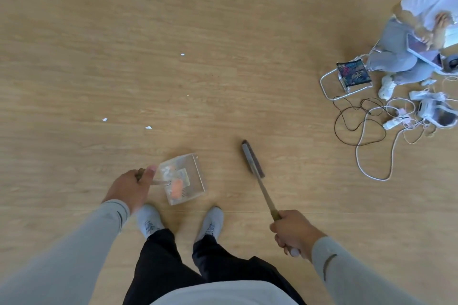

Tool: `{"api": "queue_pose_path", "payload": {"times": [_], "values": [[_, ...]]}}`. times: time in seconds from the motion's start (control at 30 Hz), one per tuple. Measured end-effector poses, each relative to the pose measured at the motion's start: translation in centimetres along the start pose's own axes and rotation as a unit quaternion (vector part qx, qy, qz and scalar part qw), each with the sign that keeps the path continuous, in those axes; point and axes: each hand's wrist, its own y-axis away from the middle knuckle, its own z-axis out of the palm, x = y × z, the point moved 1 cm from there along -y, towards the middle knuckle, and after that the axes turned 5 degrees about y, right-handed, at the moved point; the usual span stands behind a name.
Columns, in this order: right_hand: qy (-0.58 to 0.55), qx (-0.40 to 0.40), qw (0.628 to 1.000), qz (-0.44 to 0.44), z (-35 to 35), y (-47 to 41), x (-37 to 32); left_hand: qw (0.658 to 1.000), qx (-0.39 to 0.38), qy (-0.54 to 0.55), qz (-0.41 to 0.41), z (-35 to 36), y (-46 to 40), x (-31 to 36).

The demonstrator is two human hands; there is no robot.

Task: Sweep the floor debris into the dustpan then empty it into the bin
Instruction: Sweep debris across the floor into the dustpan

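Debris (105, 119) lay scattered over the wooden floor (74, 57) ahead of me, small white scraps well apart from one another. My left hand (131, 187) was curled round the handle of the dustpan (183, 178), thumb laid along it, and the clear pan sat just in front of my left shoe (148, 220), already holding some white and orange bits. My right hand (291, 231) gripped the upper end of the broom (252, 160), whose dark head was down by the floor to the right of the pan, apart from it. Off to the far right another person (421, 22) sat on the floor beside a tangle of cables (359, 126) and a small folding stool (353, 74).
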Motion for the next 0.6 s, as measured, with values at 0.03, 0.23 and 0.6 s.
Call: {"api": "queue_pose_path", "payload": {"times": [0.03,0.23,0.6], "values": [[-0.018,-0.026,0.999,-0.001,0.5,0.7,0.2,1.000,0.001,0.001,0.002,-0.1,-0.1,-0.1],[-0.205,-0.107,0.972,0.039,-5.4,3.3,2.5,1.000,-0.003,0.016,0.000,0.0,-0.5,0.4],[-0.065,0.008,0.995,-0.074,-5.0,5.7,-0.6,0.992,0.011,0.119,-0.033,-7.2,2.5,-3.7]]}}
